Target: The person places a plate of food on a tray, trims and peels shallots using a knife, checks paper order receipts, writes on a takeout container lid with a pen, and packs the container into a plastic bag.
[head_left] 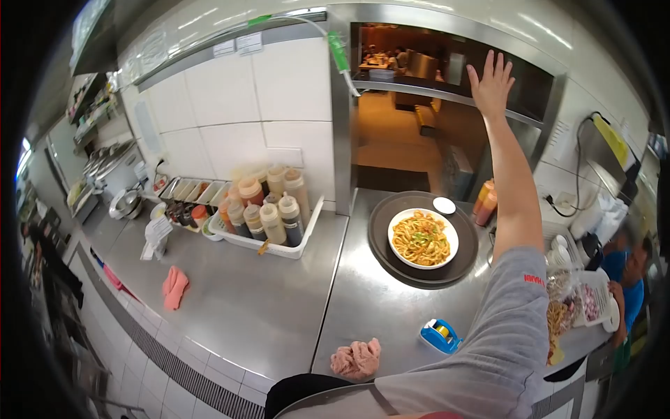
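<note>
Reaching hand, right (493, 91): raised at one o'clock from the bowl, fingers (498, 64) spread apart and unloaded before the hatch (419, 89); whether its glass is touched cannot be told. Left hand: not shown. Bowl (395, 244), one, white: filled with noodles (421, 237), carried on a dark tray (380, 248) on the bench (391, 314), a small dish (444, 205) set at one o'clock. Hazards: sauce bottles (486, 202) at two o'clock might be toppled by a sideways swing of the forearm; noodles and dish might be slid off if the tray were tipped; the tape dispenser (440, 336) at six o'clock might be caught by the sleeve (488, 335). Edges: hatch frame at twelve, tub (317, 209) at nine. Widest room: offered at eight, above the cloth (356, 358).
</note>
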A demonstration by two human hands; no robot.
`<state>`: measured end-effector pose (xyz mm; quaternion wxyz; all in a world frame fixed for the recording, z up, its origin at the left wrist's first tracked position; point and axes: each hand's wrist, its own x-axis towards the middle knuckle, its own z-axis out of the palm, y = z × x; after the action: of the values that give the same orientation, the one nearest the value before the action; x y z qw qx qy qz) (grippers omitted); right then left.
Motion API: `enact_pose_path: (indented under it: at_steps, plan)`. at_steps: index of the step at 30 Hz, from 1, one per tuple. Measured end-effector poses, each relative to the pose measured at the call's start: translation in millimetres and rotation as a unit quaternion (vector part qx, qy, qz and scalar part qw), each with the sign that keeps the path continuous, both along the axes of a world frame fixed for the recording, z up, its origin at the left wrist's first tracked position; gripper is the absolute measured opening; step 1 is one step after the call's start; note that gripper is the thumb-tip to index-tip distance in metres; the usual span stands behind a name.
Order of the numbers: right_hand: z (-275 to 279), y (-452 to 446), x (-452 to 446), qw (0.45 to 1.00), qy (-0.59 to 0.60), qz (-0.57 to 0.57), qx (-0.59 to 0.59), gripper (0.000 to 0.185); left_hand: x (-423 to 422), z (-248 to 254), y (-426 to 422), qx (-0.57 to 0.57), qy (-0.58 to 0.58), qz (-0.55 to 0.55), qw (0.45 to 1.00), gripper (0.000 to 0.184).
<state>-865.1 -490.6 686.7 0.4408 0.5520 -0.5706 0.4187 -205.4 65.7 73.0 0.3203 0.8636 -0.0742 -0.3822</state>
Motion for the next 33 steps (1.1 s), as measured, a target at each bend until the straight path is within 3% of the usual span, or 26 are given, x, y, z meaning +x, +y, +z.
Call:
enact_pose_path:
  at_steps: [2, 3, 5, 6, 7, 9, 10, 11, 12, 13, 14, 16, 17, 18, 19, 20, 22, 24, 25, 26, 27, 28, 29, 30, 31, 33]
  plan:
    - [-11.7, -40.3, -9.3, 0.967, -0.011, -0.031, 0.251, 0.075, -5.5, -0.3, 15.8, 0.003, 0.003, 0.019, 1.0, 0.025]
    - [-5.2, -33.3, -1.2, 0.906, -0.009, -0.038, 0.421, 0.081, -8.2, -1.4, 25.0, 0.005, 0.006, 0.032, 0.999, 0.025]
    - [20.9, -17.3, 16.4, 0.886, -0.006, 0.034, 0.463, 0.08, -16.1, -3.7, 44.3, 0.012, 0.012, 0.056, 0.998, 0.025]
    - [21.1, -27.6, 10.0, 0.913, -0.088, 0.046, 0.396, 0.08, -19.5, -4.3, 52.8, 0.015, 0.016, 0.066, 0.998, 0.025]
    - [14.6, -30.2, 11.8, 0.961, -0.046, -0.001, 0.272, 0.08, -22.4, -6.7, 61.9, 0.021, 0.02, 0.076, 0.997, 0.025]
    - [1.1, -44.3, 5.6, 0.922, 0.024, 0.035, 0.384, 0.082, -28.2, -16.2, 79.4, 0.03, 0.03, 0.092, 0.995, 0.024]
    - [14.4, -49.6, 7.1, 0.867, -0.024, 0.004, 0.498, 0.084, -29.6, -22.5, 89.0, 0.039, 0.034, 0.096, 0.994, 0.024]
    - [12.2, -49.8, 5.8, 0.898, -0.038, 0.058, 0.435, 0.086, -29.3, -26.9, 101.9, 0.057, 0.033, 0.075, 0.995, 0.024]
    - [2.1, -46.2, 12.7, 0.951, -0.025, 0.037, 0.305, 0.085, -29.8, -33.6, 110.6, 0.076, 0.028, 0.044, 0.996, 0.024]
    - [-4.6, -44.5, 19.2, 0.986, -0.012, 0.015, 0.168, 0.084, -24.9, -44.0, 120.5, 0.118, -0.003, -0.07, 0.991, 0.024]
    - [-5.2, -49.5, 16.2, 0.962, -0.014, 0.022, 0.271, 0.084, -16.6, -52.6, 133.8, 0.177, -0.107, -0.323, 0.923, 0.024]
    - [9.8, -38.7, 23.2, 0.906, -0.034, 0.053, 0.418, 0.083, -9.9, -53.6, 134.6, 0.18, -0.196, -0.502, 0.823, 0.024]
    - [6.5, -41.8, 24.6, 0.911, -0.029, 0.06, 0.406, 0.083, -15.7, -53.7, 130.8, 0.189, -0.082, -0.355, 0.912, 0.024]
    - [-0.7, -47.2, 21.0, 0.917, -0.023, 0.065, 0.394, 0.083, -24.4, -47.9, 123.9, 0.155, 0.02, -0.132, 0.979, 0.024]
    - [-7.6, -52.7, 17.1, 0.921, -0.018, 0.069, 0.383, 0.083, -39.7, -23.5, 108.9, 0.121, 0.06, 0.076, 0.988, 0.024]
    - [-16.1, -64.9, 7.8, 0.946, -0.007, 0.036, 0.324, 0.076, -54.3, 4.3, 98.9, 0.087, 0.045, 0.101, 0.99, 0.026]
    - [-6.1, -48.0, 24.9, 0.961, -0.032, 0.046, 0.27, 0.066, -42.4, -12.2, 92.9, 0.115, -0.257, 0.013, 0.959, 0.029]
    - [10.6, -47.8, 43.9, 0.981, -0.037, 0.104, 0.16, 0.046, -28.8, 11.7, 48.4, -0.082, -0.395, 0.123, 0.907, 0.029]
    - [18.6, -47.5, 63.7, 0.979, -0.056, 0.163, 0.11, 0.042, -16.1, 26.2, 15.7, -0.15, -0.392, 0.164, 0.893, 0.034]
    - [24.2, -47.0, 92.1, 0.97, -0.077, 0.224, 0.061, 0.038, -20.7, 81.5, -26.4, -0.211, -0.388, 0.157, 0.883, 0.038]
    - [29.1, -59.9, 119.9, 0.961, -0.05, 0.273, 0.014, 0.03, 0.7, 86.9, -54.9, -0.136, -0.534, 0.051, 0.833, 0.037]
    - [33.1, -41.0, 169.0, 0.934, -0.007, 0.355, -0.042, 0.026, -5.4, 132.9, -96.3, -0.212, -0.533, 0.045, 0.818, 0.036]
    - [39.0, -27.7, 210.9, 0.912, -0.108, 0.386, 0.083, 0.027, -4.3, 165.5, -132.6, -0.261, -0.502, 0.017, 0.824, 0.038]
    - [37.4, -36.2, 245.4, 0.895, -0.061, 0.436, 0.066, 0.027, -3.0, 178.4, -166.0, -0.316, -0.491, 0.0, 0.812, 0.042]
    - [35.4, -52.6, 273.3, 0.873, -0.014, 0.485, 0.049, 0.027, -7.4, 193.7, -195.6, -0.302, -0.511, -0.044, 0.804, 0.047]
    - [41.3, -91.0, 319.1, 0.878, 0.047, 0.468, 0.087, 0.028, -20.5, 205.4, -240.2, -0.234, -0.573, -0.126, 0.775, 0.05]
